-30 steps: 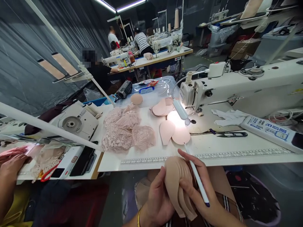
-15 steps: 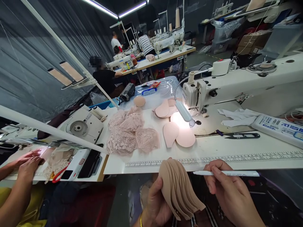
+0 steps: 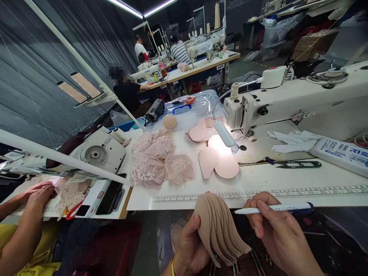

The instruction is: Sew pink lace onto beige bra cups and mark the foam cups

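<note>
My left hand (image 3: pixel 191 245) is closed around a fanned stack of beige bra cup pads (image 3: pixel 220 230), held just below the table's front edge. A white marker pen (image 3: pixel 276 208) is pinched in my right hand (image 3: pixel 281 234), its tip pointing left toward the stack but apart from it. Beyond, under the lamp, lie loose pink cup pads (image 3: pixel 208 161) on the white tabletop. Left of them is a heap of pale pink lace (image 3: pixel 152 165).
At the right stands a white sewing machine (image 3: pixel 301 96) with a small lamp (image 3: pixel 224 133). Thread snips (image 3: pixel 299 164) and a white box (image 3: pixel 342 155) lie near it. A printed ruler (image 3: pixel 244 194) runs along the front edge. A co-worker's hands (image 3: pixel 40 191) are at the far left.
The pen has tilted slightly, its rear end rising. The stack stays in my left hand, shifted slightly right in the picture. The co-worker's hands have moved slightly right.
</note>
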`<action>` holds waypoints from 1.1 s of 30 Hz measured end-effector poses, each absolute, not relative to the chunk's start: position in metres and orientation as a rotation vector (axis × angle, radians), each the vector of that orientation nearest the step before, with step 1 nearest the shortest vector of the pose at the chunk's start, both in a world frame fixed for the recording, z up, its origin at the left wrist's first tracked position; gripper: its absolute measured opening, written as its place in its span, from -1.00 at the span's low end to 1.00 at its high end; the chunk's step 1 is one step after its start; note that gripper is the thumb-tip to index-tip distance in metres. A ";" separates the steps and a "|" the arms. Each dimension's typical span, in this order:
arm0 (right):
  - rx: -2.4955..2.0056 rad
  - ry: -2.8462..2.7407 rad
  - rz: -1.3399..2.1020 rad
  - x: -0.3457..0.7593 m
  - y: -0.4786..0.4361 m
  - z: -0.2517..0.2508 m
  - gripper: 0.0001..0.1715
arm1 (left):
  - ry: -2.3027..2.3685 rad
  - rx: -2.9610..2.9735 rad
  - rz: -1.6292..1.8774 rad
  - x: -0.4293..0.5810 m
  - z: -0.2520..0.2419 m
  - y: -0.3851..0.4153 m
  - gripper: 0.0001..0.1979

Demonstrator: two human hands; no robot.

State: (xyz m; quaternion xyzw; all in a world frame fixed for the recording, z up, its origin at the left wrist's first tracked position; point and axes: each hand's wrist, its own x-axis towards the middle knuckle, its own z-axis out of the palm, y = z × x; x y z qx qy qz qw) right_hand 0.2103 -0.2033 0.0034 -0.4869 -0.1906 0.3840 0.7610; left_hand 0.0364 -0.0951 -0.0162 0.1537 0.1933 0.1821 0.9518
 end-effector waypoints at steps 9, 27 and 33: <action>-1.139 -0.531 0.825 0.208 -0.209 -0.005 -0.37 | 0.439 0.364 0.356 0.040 -0.012 -0.096 -0.55; -1.207 -0.479 0.846 0.200 -0.210 0.005 -0.63 | 0.438 0.338 0.355 0.039 -0.016 -0.097 -0.52; -1.155 -0.570 0.798 0.200 -0.211 0.001 -0.71 | 0.442 0.290 0.371 0.037 -0.017 -0.097 -0.52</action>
